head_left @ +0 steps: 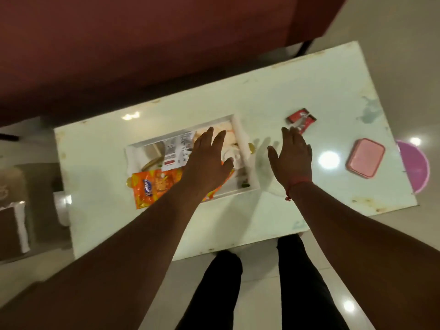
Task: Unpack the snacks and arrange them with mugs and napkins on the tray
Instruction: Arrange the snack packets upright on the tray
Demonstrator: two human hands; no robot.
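A white rectangular tray point(240, 136) lies on the pale table. In it are a white snack packet point(177, 151) with printed text, an orange snack packet point(152, 186) hanging over the near rim, and a white mug point(234, 158). My left hand point(209, 158) hovers over the tray with fingers spread and straight, covering part of the mug and packets. My right hand point(291, 156) is open above the table just right of the tray, holding nothing. Two small red wrapped snacks point(301, 119) lie beyond its fingertips.
A pink lidded box point(365, 157) sits at the table's right end, with a purple round object point(414, 163) on the floor past the edge. A dark red sofa point(142, 44) runs behind the table. A brown bag point(12, 210) stands at left. My legs are below the near edge.
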